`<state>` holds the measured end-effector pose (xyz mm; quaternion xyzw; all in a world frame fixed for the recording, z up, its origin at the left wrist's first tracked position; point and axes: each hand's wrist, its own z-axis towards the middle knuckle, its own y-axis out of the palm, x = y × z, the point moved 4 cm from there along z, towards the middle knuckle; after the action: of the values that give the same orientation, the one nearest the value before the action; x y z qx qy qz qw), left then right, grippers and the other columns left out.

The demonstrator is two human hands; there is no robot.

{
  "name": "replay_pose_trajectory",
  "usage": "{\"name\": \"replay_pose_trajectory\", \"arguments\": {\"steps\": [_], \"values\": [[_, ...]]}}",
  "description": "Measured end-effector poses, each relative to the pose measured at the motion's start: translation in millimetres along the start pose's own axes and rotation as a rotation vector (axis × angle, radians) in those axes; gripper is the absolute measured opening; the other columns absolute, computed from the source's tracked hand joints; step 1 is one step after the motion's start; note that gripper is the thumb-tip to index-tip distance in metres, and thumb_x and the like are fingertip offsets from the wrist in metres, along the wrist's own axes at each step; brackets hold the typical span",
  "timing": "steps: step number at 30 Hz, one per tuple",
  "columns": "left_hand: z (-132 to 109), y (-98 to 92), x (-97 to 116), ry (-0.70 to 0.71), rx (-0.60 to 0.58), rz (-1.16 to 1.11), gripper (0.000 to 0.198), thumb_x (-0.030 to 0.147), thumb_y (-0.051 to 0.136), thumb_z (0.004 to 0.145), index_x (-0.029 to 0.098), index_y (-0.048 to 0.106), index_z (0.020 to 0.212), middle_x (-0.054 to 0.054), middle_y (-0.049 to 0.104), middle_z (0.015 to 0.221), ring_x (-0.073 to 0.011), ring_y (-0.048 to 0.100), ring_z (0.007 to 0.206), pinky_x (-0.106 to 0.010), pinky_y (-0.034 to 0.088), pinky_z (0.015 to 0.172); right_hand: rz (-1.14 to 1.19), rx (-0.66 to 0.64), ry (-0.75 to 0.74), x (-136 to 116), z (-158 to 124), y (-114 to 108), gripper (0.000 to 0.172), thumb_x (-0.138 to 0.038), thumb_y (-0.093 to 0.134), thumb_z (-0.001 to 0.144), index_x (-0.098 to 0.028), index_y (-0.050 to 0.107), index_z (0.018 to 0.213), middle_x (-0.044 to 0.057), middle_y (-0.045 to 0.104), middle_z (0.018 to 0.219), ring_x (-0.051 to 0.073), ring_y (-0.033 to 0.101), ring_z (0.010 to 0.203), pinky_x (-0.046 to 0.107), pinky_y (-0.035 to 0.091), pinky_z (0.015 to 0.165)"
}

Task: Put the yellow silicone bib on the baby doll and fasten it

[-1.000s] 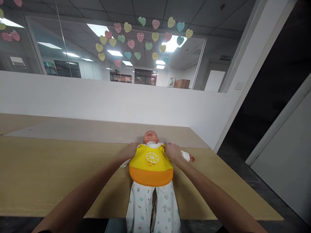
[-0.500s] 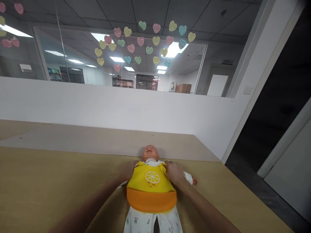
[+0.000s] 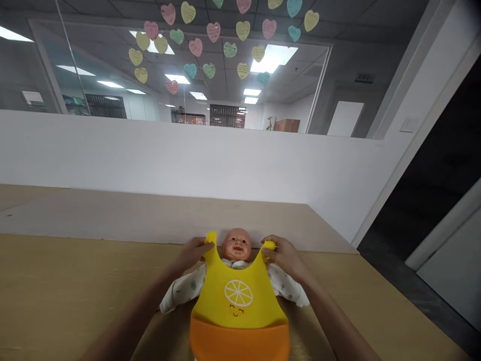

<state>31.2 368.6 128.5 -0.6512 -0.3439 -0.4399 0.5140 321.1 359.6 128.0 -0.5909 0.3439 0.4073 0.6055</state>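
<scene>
Person's left hand (image 3: 191,254) and right hand (image 3: 286,258) are both up at the top of a yellow-and-orange silicone bib (image 3: 237,306), one at each neck strap. Left fingers (image 3: 203,246) are pinched on the tip of the strap on that side, right fingers (image 3: 271,253) clenched on the other strap tip, so both hands are grasping the bib, not released. The straps stand up either side of the doll's head, with the head showing between them, not fastened around the neck.

Bib sits over the chest and belly of a baby doll (image 3: 236,244), which lies on its back, face up, in a white printed sleeper (image 3: 184,288). Bib has a lemon-slice print and smiley (image 3: 238,298) on the yellow part; the orange pocket (image 3: 239,342) runs off the bottom of the view. The doll's arms lie out to both sides, under or just beside the bib edges.

Doll lies on a tan table (image 3: 63,281), near the far edge. Behind it is a white partition wall (image 3: 158,155), with a glass window (image 3: 225,85) above, paper hearts (image 3: 213,32) stuck on the glass.
</scene>
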Motion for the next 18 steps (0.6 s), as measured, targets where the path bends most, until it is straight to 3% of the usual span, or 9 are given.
{"name": "replay_pose_trajectory", "arguments": {"steps": [4,7,9,11,13,18], "values": [[27,8.5,-18,-0.069,0.082,0.129,0.020,0.029,0.046,0.078,0.015,0.058,0.069,-0.003,0.061,0.064,-0.0183,0.060,0.062,-0.026,0.042,0.057,0.117,0.034,0.129,16,27,9,0.040,-0.020,0.057,0.064,-0.017,0.057,0.104,0.000,0.058,0.079,0.014,0.058,0.068,0.022,0.043,0.056],[47,16.0,-37,-0.077,0.179,0.230,0.006,0.017,0.052,0.073,0.015,0.058,0.072,-0.007,0.066,0.078,-0.0214,0.062,0.080,-0.027,0.043,0.068,-0.003,0.055,0.212,31,41,18,0.057,-0.011,0.052,0.060,-0.019,0.052,0.117,-0.002,0.056,0.075,0.012,0.054,0.060,0.020,0.038,0.051],[57,20.8,-47,-0.076,0.215,0.262,0.015,0.014,0.056,0.070,0.015,0.061,0.084,-0.011,0.068,0.094,-0.0239,0.061,0.095,-0.028,0.042,0.077,-0.097,0.037,0.229,38,47,24,0.061,-0.009,0.051,0.060,-0.020,0.051,0.120,-0.002,0.057,0.073,0.011,0.053,0.058,0.019,0.035,0.050],[64,26.1,-54,-0.065,0.221,0.272,0.024,0.014,0.059,0.070,0.015,0.061,0.094,-0.013,0.067,0.105,-0.0259,0.059,0.102,-0.030,0.041,0.083,-0.187,0.010,0.231,43,52,31,0.057,-0.010,0.051,0.063,-0.018,0.053,0.119,0.000,0.060,0.075,0.012,0.053,0.060,0.020,0.033,0.051],[67,32.7,-56,-0.041,0.192,0.266,0.023,0.016,0.061,0.070,0.017,0.063,0.093,-0.013,0.068,0.103,-0.0267,0.059,0.103,-0.030,0.040,0.083,-0.274,-0.017,0.210,45,57,36,0.048,-0.014,0.051,0.068,-0.015,0.058,0.115,0.004,0.064,0.080,0.014,0.056,0.065,0.021,0.034,0.054],[69,48.6,-56,-0.011,0.052,0.202,0.010,0.010,0.062,0.061,0.019,0.061,0.066,-0.004,0.066,0.068,-0.0232,0.062,0.077,-0.028,0.039,0.071,-0.364,-0.029,0.167,51,71,42,0.025,-0.018,0.048,0.077,-0.009,0.067,0.091,0.011,0.068,0.088,0.017,0.058,0.077,0.024,0.034,0.061]]}}
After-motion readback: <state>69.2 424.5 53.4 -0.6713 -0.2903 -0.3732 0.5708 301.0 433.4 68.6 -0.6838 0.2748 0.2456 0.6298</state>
